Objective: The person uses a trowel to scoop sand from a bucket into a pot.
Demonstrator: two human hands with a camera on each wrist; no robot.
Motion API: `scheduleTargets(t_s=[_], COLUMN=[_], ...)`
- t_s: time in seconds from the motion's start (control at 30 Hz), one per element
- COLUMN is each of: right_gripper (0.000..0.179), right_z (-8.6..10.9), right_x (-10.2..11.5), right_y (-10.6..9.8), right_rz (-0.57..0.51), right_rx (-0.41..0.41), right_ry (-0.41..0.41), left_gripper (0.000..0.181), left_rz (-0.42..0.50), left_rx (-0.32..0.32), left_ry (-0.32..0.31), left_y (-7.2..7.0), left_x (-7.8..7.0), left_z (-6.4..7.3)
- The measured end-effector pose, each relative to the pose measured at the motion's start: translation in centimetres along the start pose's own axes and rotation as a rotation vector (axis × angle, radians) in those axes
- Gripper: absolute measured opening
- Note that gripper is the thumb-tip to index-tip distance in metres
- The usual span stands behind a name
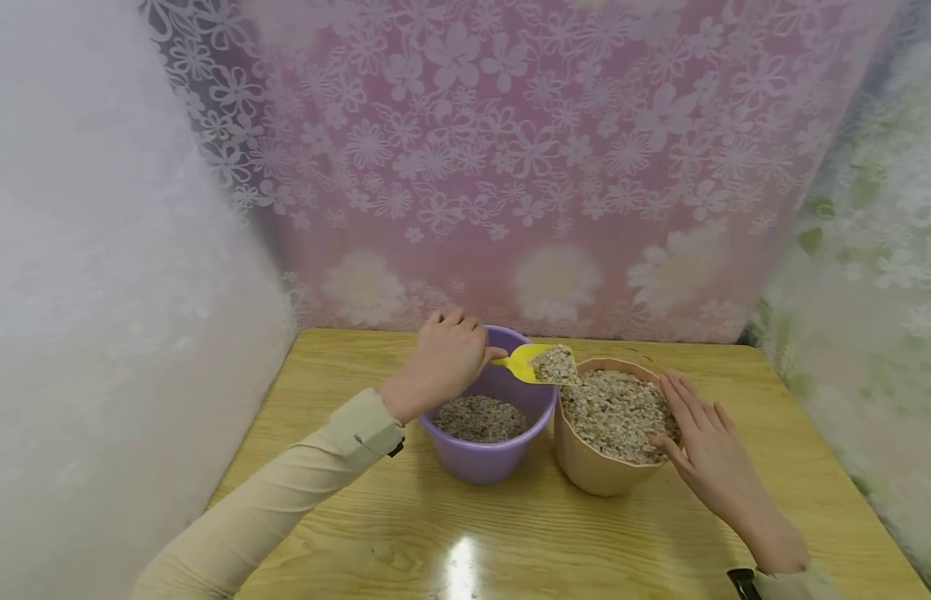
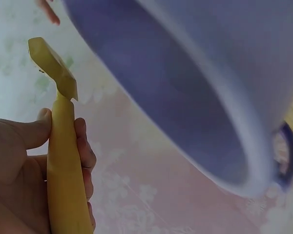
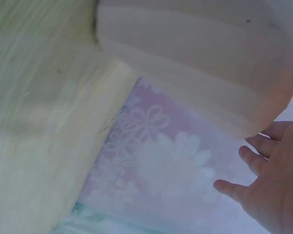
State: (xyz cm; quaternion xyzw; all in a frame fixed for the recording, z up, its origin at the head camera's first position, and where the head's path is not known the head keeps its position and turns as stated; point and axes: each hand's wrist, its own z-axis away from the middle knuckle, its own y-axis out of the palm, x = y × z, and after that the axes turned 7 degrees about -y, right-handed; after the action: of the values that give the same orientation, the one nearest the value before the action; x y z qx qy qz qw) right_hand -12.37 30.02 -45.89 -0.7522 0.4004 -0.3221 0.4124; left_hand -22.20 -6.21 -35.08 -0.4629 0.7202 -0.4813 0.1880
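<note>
My left hand point(image 1: 448, 360) grips the handle of a yellow scoop point(image 1: 519, 363), thumb along one side and fingers curled round the other, as the left wrist view shows on the handle point(image 2: 66, 165). Pale grain-like bits point(image 1: 555, 364) fill the scoop's blade, which spans from the purple bucket point(image 1: 483, 462) to the rim of the peach pot point(image 1: 596, 475). The pot is filled nearly to its rim with the same bits point(image 1: 618, 417); the bucket holds a lower layer point(image 1: 480, 418). My right hand point(image 1: 708, 450) rests on the pot's right rim with fingers extended.
Both containers stand side by side on a wooden table point(image 1: 360, 533). A pink flowered cloth point(image 1: 510, 167) hangs behind the table's back edge. Pale sheets flank it at left point(image 1: 120, 250) and right point(image 1: 878, 333). The bucket has a small purple handle point(image 2: 289, 156).
</note>
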Motion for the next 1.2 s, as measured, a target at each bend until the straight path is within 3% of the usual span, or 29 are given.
scheduleTargets(t_s=[0.2, 0.4, 0.63, 0.73, 0.97, 1.2], right_gripper=[0.081, 0.08, 0.079, 0.08, 0.08, 0.08], right_z=[1.4, 1.9, 2.1, 2.2, 2.2, 2.2], right_x=[-0.8, -1.2, -1.4, -1.4, -1.4, -1.4], right_y=[0.1, 0.4, 0.6, 0.6, 0.6, 0.7], right_rz=[0.0, -0.002, 0.002, 0.001, -0.028, -0.045], right_rx=[0.025, 0.035, 0.028, 0.021, 0.022, 0.02], right_ry=[0.023, 0.038, 0.027, 0.026, 0.039, 0.043], left_gripper=[0.045, 0.044, 0.052, 0.051, 0.037, 0.041], left_rz=[0.002, -0.078, -0.141, -0.16, -0.204, -0.269], left_rx=[0.08, 0.139, 0.28, 0.309, 0.272, 0.202], left_ry=[0.027, 0.1, 0.147, 0.162, 0.224, 0.267], left_y=[-0.1, 0.2, 0.8, 1.0, 1.0, 1.1], left_x=[-2.8, -5.2, -8.1, -9.4, -11.7, -12.3], left_z=[-1.7, -3.2, -4.9, -5.5, -5.7, -5.7])
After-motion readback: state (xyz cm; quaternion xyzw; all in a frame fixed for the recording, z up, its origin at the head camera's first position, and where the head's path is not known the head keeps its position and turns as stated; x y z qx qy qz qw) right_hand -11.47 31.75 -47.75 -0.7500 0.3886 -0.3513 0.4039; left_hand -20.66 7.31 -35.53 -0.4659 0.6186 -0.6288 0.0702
